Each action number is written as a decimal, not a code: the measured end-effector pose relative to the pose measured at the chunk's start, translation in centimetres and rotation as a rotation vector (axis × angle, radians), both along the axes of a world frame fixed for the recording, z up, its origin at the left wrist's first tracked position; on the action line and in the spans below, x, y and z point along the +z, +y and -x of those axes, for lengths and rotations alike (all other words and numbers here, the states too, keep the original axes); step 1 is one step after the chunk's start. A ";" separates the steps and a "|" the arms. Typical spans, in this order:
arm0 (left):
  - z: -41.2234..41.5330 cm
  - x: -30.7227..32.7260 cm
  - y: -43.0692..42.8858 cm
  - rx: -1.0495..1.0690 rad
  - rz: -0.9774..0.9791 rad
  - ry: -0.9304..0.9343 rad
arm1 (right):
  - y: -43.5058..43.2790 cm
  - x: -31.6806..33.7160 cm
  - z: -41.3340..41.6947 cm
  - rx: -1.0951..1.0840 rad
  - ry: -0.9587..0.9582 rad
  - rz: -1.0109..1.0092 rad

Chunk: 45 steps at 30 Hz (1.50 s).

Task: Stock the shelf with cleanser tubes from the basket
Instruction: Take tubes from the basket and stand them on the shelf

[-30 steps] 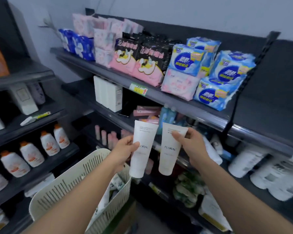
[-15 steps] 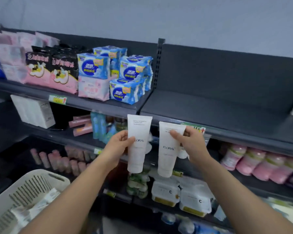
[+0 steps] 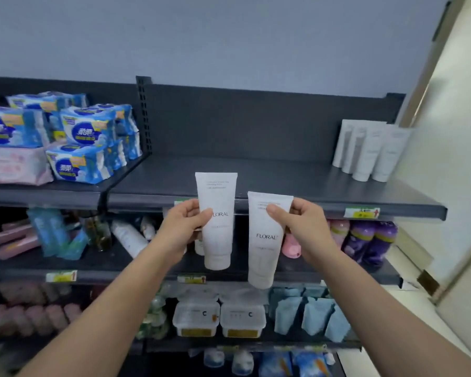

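We hold one white cleanser tube in each hand, both upright with the cap down and the flat crimped end up. Our left hand (image 3: 184,231) pinches the left tube (image 3: 218,191) at its middle, thumb across the front over the first letter of FLORAL, fingers curled behind. Our right hand (image 3: 303,227) grips the right tube (image 3: 265,251) near its top edge, thumb on the front, fingers wrapped round the far side. The tubes hang side by side with a narrow gap between them, the one in the left hand higher than the other.

Both tubes are in the air in front of the lip of the top shelf (image 3: 269,175), whose dark deck lies just above and beyond both hands; neither tube rests on it. Up and to the right of the right hand, four more white tubes (image 3: 370,151) stand cap down in a tight row at the far end of that shelf. Up and to the left of the left hand, blue packs (image 3: 85,142) are stacked on the neighbouring section, with a pink pack (image 3: 14,164) beside them.

A price tag (image 3: 362,212) sits on the shelf lip to the right of the right hand, and purple bottles (image 3: 370,240) stand just below it. Beneath both hands, lower still, two clear lidded tubs (image 3: 218,317) marked C sit side by side, with pale blue pouches (image 3: 310,314) to their right.
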State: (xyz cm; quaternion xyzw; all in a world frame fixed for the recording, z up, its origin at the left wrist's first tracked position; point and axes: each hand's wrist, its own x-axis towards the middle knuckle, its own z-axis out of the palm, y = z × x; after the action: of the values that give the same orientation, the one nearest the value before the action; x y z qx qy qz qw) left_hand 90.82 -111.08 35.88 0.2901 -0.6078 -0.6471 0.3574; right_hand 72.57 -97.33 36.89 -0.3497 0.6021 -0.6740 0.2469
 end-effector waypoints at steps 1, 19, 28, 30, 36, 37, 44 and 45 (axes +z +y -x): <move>0.1 0.1 0.0 -0.001 0.005 0.005 | 0.1 0.1 0.1 -0.014 0.010 -0.011; 22.1 5.9 1.9 -0.281 0.117 0.132 | 6.4 5.6 17.4 -0.322 0.121 0.099; 34.2 7.7 0.8 -0.345 0.127 0.165 | 5.9 9.0 27.9 -0.405 0.171 0.113; 36.4 7.9 0.7 -0.354 0.124 0.164 | 5.6 9.4 29.9 -0.423 0.170 0.119; 41.8 7.3 0.6 -0.330 0.106 0.121 | 4.9 9.6 34.8 -0.444 0.180 0.146; 42.5 7.1 0.7 -0.328 0.107 0.113 | 4.9 9.4 35.6 -0.447 0.174 0.145; 46.5 5.3 1.5 -0.309 0.118 0.063 | 4.5 7.0 40.6 -0.456 0.130 0.108; 47.0 5.1 1.6 -0.305 0.121 0.050 | 4.5 6.7 41.2 -0.452 0.123 0.110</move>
State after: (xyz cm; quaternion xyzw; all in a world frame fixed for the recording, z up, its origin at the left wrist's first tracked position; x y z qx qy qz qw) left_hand 43.84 -109.48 40.96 0.1561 -0.6734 -0.6632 0.2869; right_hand 31.40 -92.80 43.56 -0.2592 0.6413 -0.7214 0.0331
